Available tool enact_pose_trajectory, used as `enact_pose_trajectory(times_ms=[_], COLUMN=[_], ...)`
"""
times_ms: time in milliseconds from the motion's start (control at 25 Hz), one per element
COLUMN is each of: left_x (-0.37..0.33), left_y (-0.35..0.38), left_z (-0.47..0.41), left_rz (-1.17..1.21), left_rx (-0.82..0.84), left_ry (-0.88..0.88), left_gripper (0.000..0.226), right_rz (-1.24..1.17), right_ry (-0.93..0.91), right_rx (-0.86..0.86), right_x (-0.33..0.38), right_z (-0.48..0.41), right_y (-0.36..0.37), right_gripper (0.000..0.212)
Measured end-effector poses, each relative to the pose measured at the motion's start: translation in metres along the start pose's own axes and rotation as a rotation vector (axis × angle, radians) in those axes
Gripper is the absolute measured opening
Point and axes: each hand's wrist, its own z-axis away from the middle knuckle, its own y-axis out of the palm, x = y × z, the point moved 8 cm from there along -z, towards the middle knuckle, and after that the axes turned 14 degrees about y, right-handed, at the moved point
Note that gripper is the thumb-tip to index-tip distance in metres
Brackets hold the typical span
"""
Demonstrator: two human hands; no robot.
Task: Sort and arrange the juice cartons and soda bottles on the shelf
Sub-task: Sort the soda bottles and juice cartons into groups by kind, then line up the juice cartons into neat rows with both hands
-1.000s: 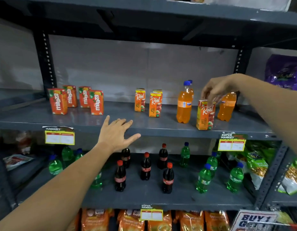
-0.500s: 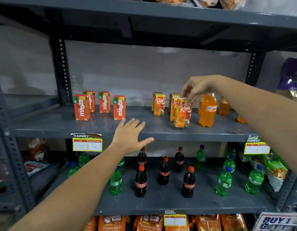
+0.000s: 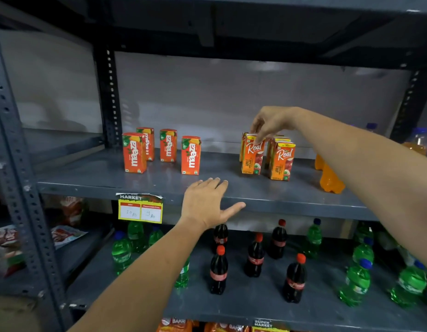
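Since a second ago the right hand (image 3: 271, 123) has carried the apple juice carton (image 3: 252, 154) leftward along the shelf (image 3: 160, 183), from beside the orange soda bottles to the cluster of matching cartons, where it now stands upright at the front left of the group. The fingertips pinch the top edge of that carton from above, thumb on the far side and fingers curled down over the near face. A second apple carton (image 3: 282, 161) stands just to its right, slightly nearer the shelf edge, and more of the same kind show behind the pair. The left hand (image 3: 206, 204) has stayed where it was, lying flat on the front lip of the same shelf with fingers pressed loosely together and the thumb spread out to the side, holding nothing. Four mango juice cartons (image 3: 191, 155) stand upright and well apart at the left of the shelf. An orange soda bottle (image 3: 331, 180) shows partly under the right forearm. On the shelf below stand cola bottles (image 3: 218, 271) with red caps and green soda bottles (image 3: 356, 281).
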Motion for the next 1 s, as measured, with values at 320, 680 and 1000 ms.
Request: enact_pose_trajectory(times_ms=[320,680,1000], left_x=[0.001,0.061,0.223], left_y=[0.002,-0.036,-0.101], left_z=[0.001,0.005,0.073], left_rz=[-0.013,0.573,0.361], left_rx=[0.03,-0.166,-0.47], left_ry=[-0.012,-0.383,-0.626], left_gripper=[0.086,0.058,0.051], right_rz=[0.112,-0.506,-0.933], right_ry=[0.025,-0.154,-0.114], right_rx=[-0.077,-0.354,0.013], right_x=[-0.017,0.016,0.066], right_z=[-0.008,0.002,-0.034], right_y=[0.014,0.017,0.114], right_gripper=[0.046,0.059,0.069])
